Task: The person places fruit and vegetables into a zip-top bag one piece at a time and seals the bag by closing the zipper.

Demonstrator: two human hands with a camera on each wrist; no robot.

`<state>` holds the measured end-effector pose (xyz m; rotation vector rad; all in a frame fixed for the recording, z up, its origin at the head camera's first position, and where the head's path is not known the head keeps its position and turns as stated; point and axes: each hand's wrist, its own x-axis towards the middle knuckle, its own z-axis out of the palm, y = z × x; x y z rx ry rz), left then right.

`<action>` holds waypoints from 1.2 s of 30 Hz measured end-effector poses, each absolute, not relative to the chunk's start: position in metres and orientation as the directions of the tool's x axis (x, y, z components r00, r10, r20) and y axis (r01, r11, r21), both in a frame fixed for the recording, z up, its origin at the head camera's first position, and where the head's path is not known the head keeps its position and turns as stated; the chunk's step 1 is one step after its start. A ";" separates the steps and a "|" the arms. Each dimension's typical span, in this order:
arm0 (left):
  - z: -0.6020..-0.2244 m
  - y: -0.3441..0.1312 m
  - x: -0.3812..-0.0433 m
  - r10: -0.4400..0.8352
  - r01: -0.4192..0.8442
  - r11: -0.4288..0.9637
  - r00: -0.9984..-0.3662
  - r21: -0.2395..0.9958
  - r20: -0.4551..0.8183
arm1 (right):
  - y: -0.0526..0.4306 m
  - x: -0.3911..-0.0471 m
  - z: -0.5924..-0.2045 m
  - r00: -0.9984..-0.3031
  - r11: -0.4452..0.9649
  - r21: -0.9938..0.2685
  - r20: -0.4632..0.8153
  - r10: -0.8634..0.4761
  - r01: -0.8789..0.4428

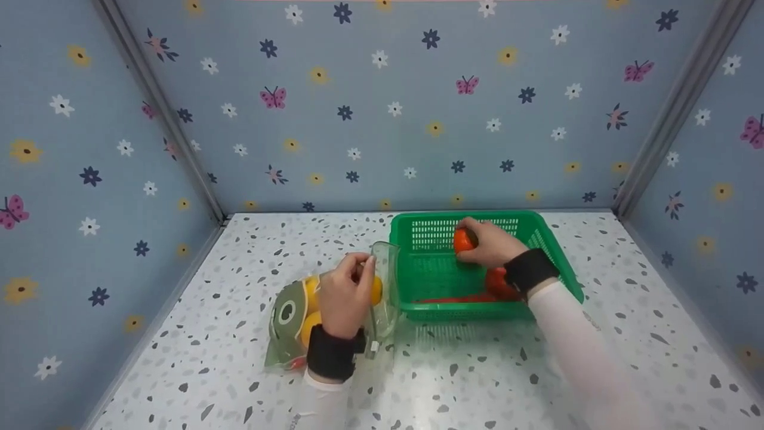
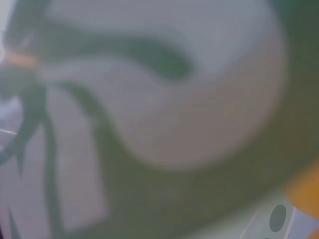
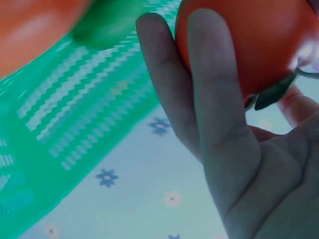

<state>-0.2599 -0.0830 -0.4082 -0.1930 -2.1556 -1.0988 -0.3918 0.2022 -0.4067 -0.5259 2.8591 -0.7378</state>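
Note:
My left hand (image 1: 346, 295) pinches the upper edge of a clear, green-printed zip bag (image 1: 289, 313) with a big eye motif. Yellow-orange fruits (image 1: 311, 292) show through its plastic. In the left wrist view the bag's print (image 2: 199, 189) fills nearly everything, blurred, and hides the hand. Over the green basket (image 1: 412, 307), my right hand (image 1: 492, 243) grips a round orange-red fruit (image 1: 464, 241) with green leaves at its stem. The right wrist view shows fingers (image 3: 214, 74) curled against that fruit (image 3: 259, 45). Below that hand, a red rounded item (image 1: 500, 285) lies in the basket.
A long thin red item (image 1: 453, 298) lies along the basket's near side. The basket stands right of the bag on a speckled white tabletop (image 1: 465, 382). A flower-patterned wall (image 1: 358, 131) rises behind, with side panels left and right.

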 end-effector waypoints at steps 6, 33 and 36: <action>-0.407 -0.082 -0.261 -0.174 0.426 0.621 -0.744 0.658 0.645 | 0.191 -0.369 -0.393 -0.932 0.707 -0.631 0.077 -0.353 -0.320; -0.405 -0.083 -0.262 -0.194 0.401 0.609 -0.761 0.684 0.619 | 0.095 -0.304 -0.416 -0.829 0.128 -0.938 0.214 -0.516 -0.322; -0.407 -0.084 -0.262 -0.196 0.401 0.615 -0.756 0.679 0.624 | 0.088 -0.300 -0.418 -0.818 0.164 -0.933 0.185 -0.544 -0.320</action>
